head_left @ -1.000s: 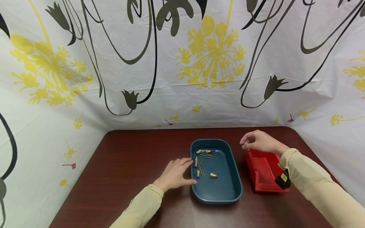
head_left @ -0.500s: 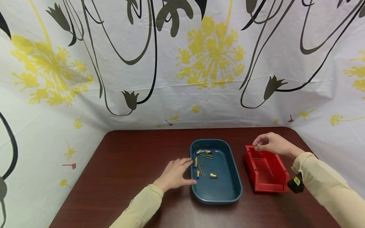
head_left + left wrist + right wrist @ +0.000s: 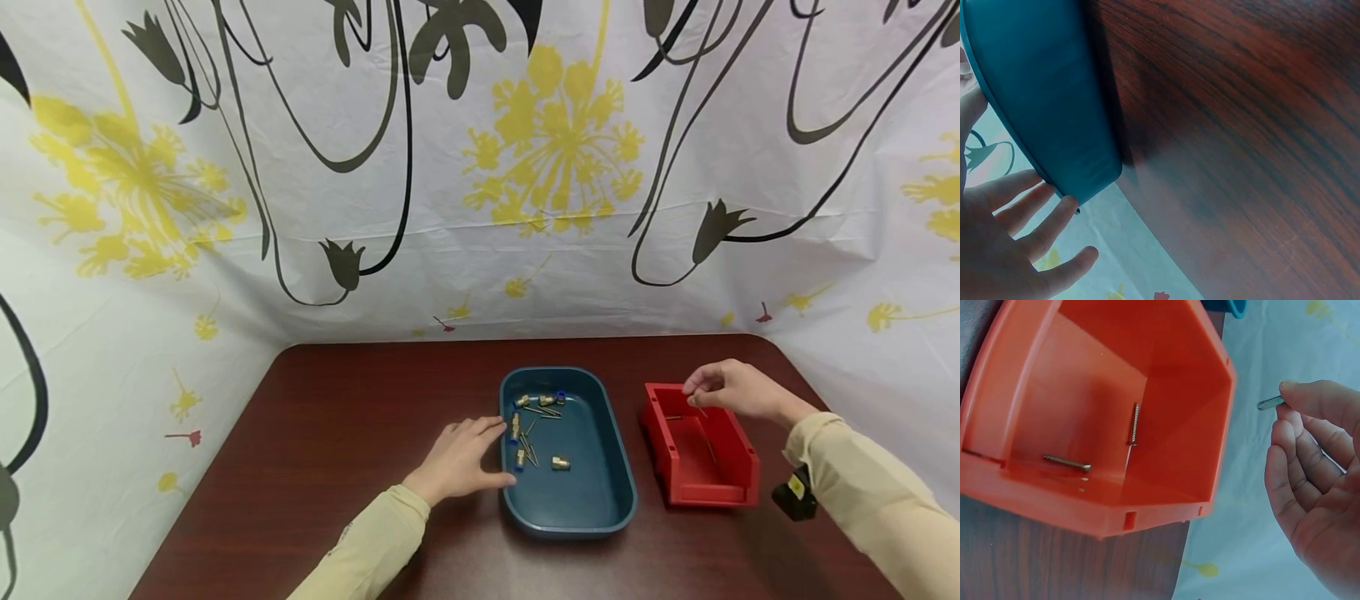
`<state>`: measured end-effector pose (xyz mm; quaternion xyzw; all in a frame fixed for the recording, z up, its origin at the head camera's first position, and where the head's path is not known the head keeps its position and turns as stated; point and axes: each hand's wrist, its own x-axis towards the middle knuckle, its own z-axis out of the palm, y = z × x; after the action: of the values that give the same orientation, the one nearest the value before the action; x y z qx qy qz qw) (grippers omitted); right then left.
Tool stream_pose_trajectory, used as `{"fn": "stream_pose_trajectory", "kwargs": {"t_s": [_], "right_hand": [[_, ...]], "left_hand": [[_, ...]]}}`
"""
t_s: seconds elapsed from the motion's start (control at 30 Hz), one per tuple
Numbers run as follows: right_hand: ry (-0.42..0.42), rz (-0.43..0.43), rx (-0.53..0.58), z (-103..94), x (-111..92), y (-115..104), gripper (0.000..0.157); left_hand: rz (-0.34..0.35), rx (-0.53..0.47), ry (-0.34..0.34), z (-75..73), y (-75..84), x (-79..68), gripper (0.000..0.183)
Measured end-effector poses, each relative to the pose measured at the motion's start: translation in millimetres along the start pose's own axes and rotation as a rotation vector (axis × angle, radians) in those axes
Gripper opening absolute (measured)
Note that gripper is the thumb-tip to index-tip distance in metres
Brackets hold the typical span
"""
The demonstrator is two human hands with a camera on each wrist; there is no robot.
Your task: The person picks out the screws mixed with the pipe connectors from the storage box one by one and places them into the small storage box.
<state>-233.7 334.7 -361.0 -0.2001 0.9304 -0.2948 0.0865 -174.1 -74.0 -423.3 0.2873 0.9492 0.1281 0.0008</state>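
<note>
Rightward since the earlier frame has been moved the right hand (image 3: 741, 393), by which a small metal piece (image 3: 1270, 403) is pinched near the red bin (image 3: 712, 495), one end being covered. Nearer, the blue tray (image 3: 585, 504) is touched at its left rim by the loose, ungripping left hand (image 3: 459, 460); brass fittings (image 3: 560, 462) and thin pins (image 3: 529, 450), hard to be identified, are contained there. Two screws (image 3: 1067, 464) are seen inside the bin; behind, the patterned cloth (image 3: 450, 200) is cut off
</note>
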Motion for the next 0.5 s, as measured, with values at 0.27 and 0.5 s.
{"fn": "stream_pose_trajectory", "kwargs": {"t_s": [0.27,0.5], "right_hand": [[0.009,-0.015,0.010,3.3,-2.0,3.8,0.009],[0.006,-0.016,0.013,3.6,0.8,2.7,0.011]], "left_hand": [[-0.005,-0.008,-0.003,0.2,0.3,-0.3,0.075],[0.000,-0.006,0.000,1.3,-0.8,-0.1,0.076]]}}
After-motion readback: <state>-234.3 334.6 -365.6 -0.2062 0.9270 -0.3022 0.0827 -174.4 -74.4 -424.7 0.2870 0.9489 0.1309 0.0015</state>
